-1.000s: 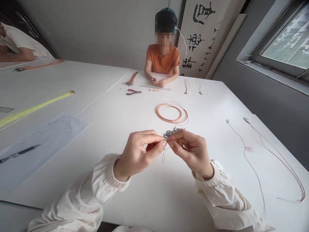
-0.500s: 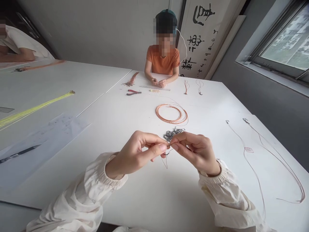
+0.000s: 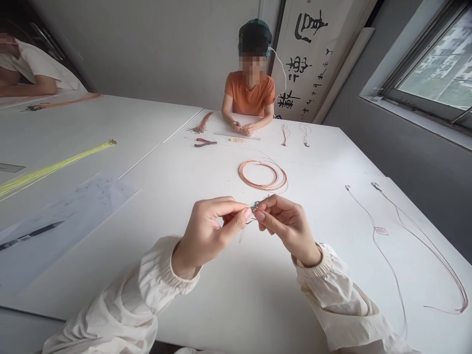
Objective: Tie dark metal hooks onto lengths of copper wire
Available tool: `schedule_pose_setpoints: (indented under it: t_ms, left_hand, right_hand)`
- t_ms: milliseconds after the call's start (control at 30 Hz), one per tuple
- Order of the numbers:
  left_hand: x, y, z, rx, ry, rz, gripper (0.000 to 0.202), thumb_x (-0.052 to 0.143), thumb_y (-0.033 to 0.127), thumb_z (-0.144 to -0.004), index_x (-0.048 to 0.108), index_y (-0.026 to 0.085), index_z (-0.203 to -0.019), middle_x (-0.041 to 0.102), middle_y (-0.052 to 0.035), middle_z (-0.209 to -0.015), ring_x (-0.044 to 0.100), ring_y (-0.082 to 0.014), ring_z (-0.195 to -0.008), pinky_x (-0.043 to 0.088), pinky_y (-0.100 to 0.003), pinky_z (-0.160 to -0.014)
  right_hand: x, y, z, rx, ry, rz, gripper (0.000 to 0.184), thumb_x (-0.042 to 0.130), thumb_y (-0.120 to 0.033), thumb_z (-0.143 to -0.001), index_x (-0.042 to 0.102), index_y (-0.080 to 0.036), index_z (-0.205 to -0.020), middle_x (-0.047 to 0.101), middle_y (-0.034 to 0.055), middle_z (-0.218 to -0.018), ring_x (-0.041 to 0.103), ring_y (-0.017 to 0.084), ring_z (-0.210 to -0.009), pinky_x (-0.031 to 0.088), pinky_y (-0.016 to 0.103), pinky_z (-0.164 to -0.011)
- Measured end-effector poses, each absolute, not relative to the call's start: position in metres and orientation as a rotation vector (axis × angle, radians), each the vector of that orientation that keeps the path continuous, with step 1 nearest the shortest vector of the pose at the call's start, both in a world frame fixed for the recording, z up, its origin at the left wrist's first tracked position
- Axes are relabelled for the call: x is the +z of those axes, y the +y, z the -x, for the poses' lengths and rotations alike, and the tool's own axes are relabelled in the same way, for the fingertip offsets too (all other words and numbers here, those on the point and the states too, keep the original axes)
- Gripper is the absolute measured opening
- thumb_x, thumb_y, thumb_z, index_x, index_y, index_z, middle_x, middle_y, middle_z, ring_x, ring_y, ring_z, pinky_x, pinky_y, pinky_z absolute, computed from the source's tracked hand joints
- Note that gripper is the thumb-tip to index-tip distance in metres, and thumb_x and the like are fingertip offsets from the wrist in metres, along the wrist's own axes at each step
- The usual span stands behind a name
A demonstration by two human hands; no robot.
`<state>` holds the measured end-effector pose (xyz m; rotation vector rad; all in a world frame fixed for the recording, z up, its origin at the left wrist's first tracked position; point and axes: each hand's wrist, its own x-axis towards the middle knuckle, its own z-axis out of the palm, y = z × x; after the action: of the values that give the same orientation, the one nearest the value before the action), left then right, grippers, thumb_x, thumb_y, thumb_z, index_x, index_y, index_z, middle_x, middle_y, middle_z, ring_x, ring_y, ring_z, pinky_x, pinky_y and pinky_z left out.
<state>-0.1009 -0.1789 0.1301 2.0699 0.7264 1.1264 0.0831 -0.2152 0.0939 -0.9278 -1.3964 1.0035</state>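
Note:
My left hand (image 3: 217,223) is closed in a pinch, thumb against forefinger, on a small dark fish hook (image 3: 251,221), most of it covered by the fingers. A thin loop of fishing line (image 3: 241,235) hangs below these fingertips. My right hand (image 3: 289,221) is closed too, its thumb and forefinger pinched on the line right beside the left fingertips; the exact grip point is hidden. Just behind both hands lies a pile of metal fish hooks (image 3: 255,204), largely covered by them. Farther back, a coil of orange line (image 3: 241,174) rests on the white table (image 3: 228,300).
Across the table sits a person in an orange shirt (image 3: 249,91), near red-handled pliers (image 3: 205,142) and a ruler (image 3: 236,135). Finished-looking hooked lines (image 3: 385,250) lie at right. Yellow lines (image 3: 59,164), paper (image 3: 73,226) and a pen (image 3: 33,235) are at left.
Both hands have shifted a little, the right one leftward and up toward the left fingertips. They now cover more of the hook pile, and the hanging line has moved left.

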Motion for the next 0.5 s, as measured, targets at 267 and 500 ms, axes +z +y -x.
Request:
schedule_pose_setpoints:
  t_ms: [267,500]
  left_hand:
    - [0.117,-0.168,0.098,0.993,0.71,-2.339,0.024,0.055,0.015,-0.091,0.064,0.015,-0.068,0.05,0.001,-0.06,0.041,-0.0091,-0.054,0.036,-0.024,-0.052]
    - [0.122,-0.175,0.096,0.868,0.448,-2.355,0.026,0.053,0.012,-0.091,0.063,0.016,-0.067,0.05,0.0015,-0.056,0.044,-0.0095,-0.053,0.038,-0.022,-0.051]
  right_hand:
    - [0.112,-0.233,-0.086,0.442,-1.79,1.15,0.012,0.055,-0.013,-0.09,0.065,-0.02,-0.088,0.057,0.0013,-0.069,0.045,0.013,-0.061,0.041,0.028,-0.058]
    - [0.117,-0.222,-0.105,1.007,-1.627,1.157,0.01,0.064,-0.023,-0.087,0.067,-0.017,-0.079,0.058,0.0002,-0.065,0.044,0.011,-0.058,0.036,0.027,-0.054]
